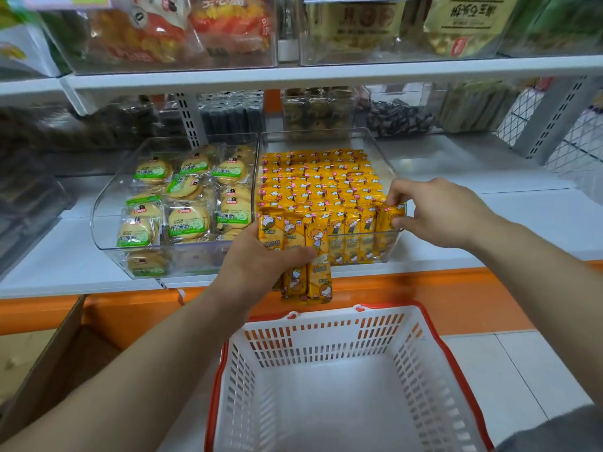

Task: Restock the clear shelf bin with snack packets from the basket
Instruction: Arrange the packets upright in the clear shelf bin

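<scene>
three packets [303, 256] upright in left hand [261, 259], long axis vertical.

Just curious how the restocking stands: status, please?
Left hand clutching yellow packets. Right hand slotting one packet into clear bin. Basket looks empty. Nothing blocking.

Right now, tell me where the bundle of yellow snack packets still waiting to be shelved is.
In the head view, the bundle of yellow packets is gripped in the left hand, centre frame, against the front wall of the clear bin and above the white basket.
</scene>
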